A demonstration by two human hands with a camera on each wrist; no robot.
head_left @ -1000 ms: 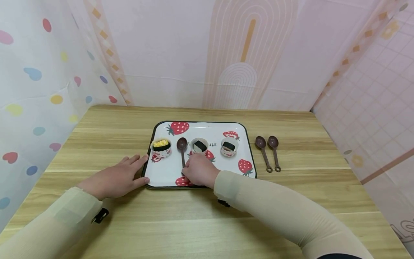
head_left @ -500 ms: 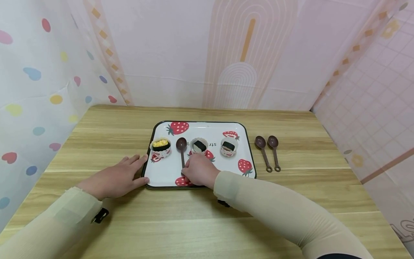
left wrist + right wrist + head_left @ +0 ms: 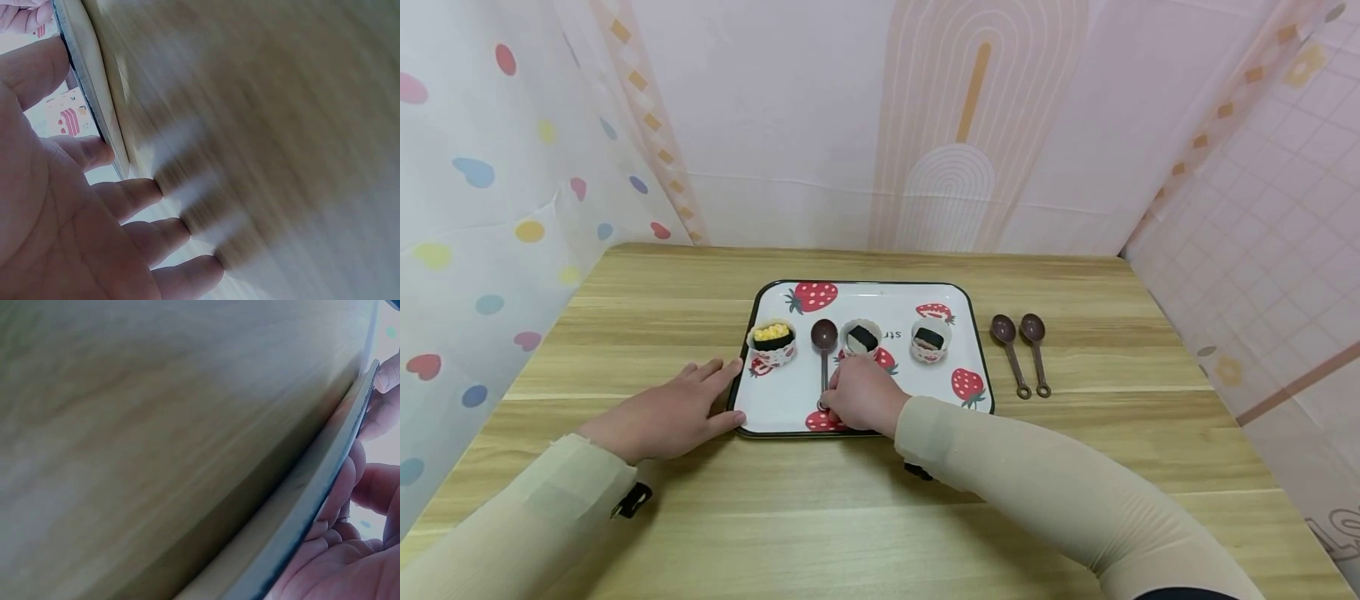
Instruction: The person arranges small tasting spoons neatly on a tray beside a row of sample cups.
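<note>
My right hand (image 3: 867,394) pinches the handle end of a brown spoon (image 3: 824,335) that lies on a white strawberry-print tray (image 3: 782,417). The spoon's bowl points away from me, between a paper cup with corn-topped sushi (image 3: 773,335) and a paper cup with a black-and-white sushi piece (image 3: 862,339). With fingers spread and fairly straight, my left hand (image 3: 688,408) rests at the tray's left rim, its thumb and fingertips touching the edge. In the left wrist view, the left fingers (image 3: 187,278) reach down to the wooden table beside the rim. The tray's edge partly hides the right fingers in the right wrist view.
A third paper cup with seaweed-wrapped sushi (image 3: 931,340) stands on the tray's right half. Two more brown spoons (image 3: 1009,354) lie side by side on the wooden table (image 3: 1120,467), right of the tray. Patterned curtains (image 3: 790,125) close off the back and sides.
The spoon in my right hand has swung slightly, its bowl a little to the right and its handle straighter. My left hand stays at the tray's rim.
</note>
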